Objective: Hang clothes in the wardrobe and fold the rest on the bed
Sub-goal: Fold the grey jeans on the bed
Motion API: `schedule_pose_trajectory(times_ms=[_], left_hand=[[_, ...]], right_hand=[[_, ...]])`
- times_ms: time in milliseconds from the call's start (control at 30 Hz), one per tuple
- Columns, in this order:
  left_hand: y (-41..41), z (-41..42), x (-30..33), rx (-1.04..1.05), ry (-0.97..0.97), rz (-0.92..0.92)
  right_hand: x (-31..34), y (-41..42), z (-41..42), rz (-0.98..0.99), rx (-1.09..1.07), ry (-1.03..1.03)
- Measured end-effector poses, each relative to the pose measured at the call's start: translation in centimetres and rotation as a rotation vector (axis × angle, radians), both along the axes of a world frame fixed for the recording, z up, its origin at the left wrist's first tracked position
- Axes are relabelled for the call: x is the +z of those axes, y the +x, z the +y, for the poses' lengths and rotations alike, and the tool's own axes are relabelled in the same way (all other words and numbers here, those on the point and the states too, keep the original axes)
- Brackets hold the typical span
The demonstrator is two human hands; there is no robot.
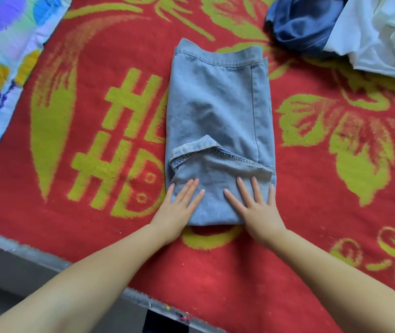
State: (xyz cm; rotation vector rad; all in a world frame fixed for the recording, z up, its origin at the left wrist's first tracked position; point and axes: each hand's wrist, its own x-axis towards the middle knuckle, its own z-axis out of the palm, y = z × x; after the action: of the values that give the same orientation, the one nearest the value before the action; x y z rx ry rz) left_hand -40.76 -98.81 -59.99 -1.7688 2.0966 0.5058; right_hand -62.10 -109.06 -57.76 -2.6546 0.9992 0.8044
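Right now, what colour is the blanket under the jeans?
Red with yellow-green flowers and lettering, the blanket in the head view.

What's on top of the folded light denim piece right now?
Both hands lie flat on the near end of the light denim piece: left hand and right hand, fingers straight. Nothing else sits on it. The layers folded inside and the blanket beneath it are covered.

Left hand (pixel 178 212) and right hand (pixel 256 211) lie flat (fingers straight, slightly spread).
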Motion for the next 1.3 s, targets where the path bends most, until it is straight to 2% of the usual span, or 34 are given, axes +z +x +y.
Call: schedule_pose_trajectory(times_ms=[100,167,267,400,500,600,700,767,833,900,967,1033,1167,1200,1300], left_hand=[[-1.0,-0.4,0.3,0.015,0.092,-0.043],[-1.2,-0.5,1.8,0.030,0.192,-0.006],[-0.8,-0.5,5.4,0.015,0.483,0.143],[-0.4,0.1,9.8,0.020,0.923,0.380],[1.8,-1.5,12.1,0.199,1.057,0.641],[5.6,-4.8,12.0,0.501,1.001,0.855],[8.8,-7.8,10.7,0.767,0.832,0.940],[9.6,-8.8,9.1,1.012,0.604,0.988],[9.1,-9.1,7.7,1.258,0.293,1.016],[7.4,-8.4,6.7,1.431,0.000,1.052],[5.3,-6.5,6.1,1.586,-0.140,1.237],[3.5,-4.0,5.8,1.601,-0.121,1.343],[2.1,-0.1,5.3,1.360,-0.037,1.211],[2.2,0.2,5.5,1.307,-0.059,1.152],[2.7,-1.0,5.8,1.195,-0.187,1.003]], right_hand=[[-0.5,0.8,-0.3,0.071,-0.016,0.039],[0.6,1.0,-0.5,0.129,-0.018,0.131],[4.2,1.1,-0.8,0.260,0.023,0.396],[8.6,1.0,0.0,0.391,0.180,0.793],[10.6,1.7,-2.1,0.348,0.087,0.918],[10.4,2.1,-6.7,0.132,-0.148,0.799],[9.1,2.8,-10.0,-0.160,-0.358,0.536],[7.8,3.5,-10.6,-0.344,-0.483,0.354],[6.6,3.9,-10.2,-0.549,-0.670,0.268],[5.6,3.7,-9.7,-0.743,-0.919,0.301],[5.1,2.9,-8.9,-0.775,-1.106,0.389],[4.3,1.5,-7.6,-0.657,-1.153,0.461],[3.4,-1.1,-5.2,-0.513,-1.138,0.621],[3.3,-1.5,-4.9,-0.522,-1.093,0.609],[3.7,-1.2,-5.9,-0.695,-0.988,0.367]])
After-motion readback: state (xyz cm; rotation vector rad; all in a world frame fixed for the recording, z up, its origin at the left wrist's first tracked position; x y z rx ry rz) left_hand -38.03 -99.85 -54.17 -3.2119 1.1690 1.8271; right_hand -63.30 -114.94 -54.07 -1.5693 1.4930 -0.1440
